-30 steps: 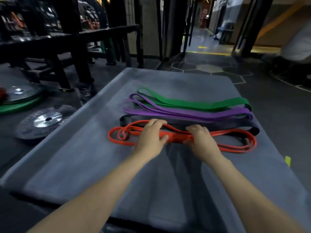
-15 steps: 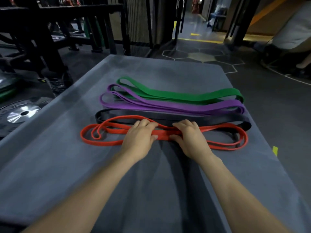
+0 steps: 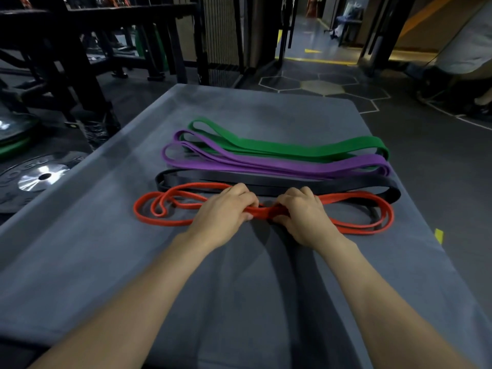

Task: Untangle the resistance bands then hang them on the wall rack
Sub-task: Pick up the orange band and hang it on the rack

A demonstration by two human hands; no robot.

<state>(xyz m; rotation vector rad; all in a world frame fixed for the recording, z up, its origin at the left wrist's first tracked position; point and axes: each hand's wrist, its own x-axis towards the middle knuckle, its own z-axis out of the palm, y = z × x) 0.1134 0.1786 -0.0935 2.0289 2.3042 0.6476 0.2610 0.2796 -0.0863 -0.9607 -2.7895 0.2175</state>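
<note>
Four folded resistance bands lie side by side on a grey mat [image 3: 106, 262]. Nearest me is the thin red band [image 3: 159, 222], bunched at its middle. Behind it lie the black band [image 3: 346, 183], the purple band [image 3: 292, 166] and, farthest, the green band [image 3: 306, 149]. My left hand [image 3: 223, 217] grips the red band's middle from the left. My right hand [image 3: 303, 217] grips the same bunch just to the right, fingers curled over it. The two hands nearly touch. No wall rack is in view.
Weight plates [image 3: 37, 179] lie on the floor left of the mat. Dark rack frames [image 3: 80, 62] stand behind them. A seated person [image 3: 466, 57] is at the far right. A doorway [image 3: 319, 35] opens straight ahead.
My hands have come closer together and their fingers have curled round the red band's middle, gathering its strands into a bunch. The camera has tilted slightly.
</note>
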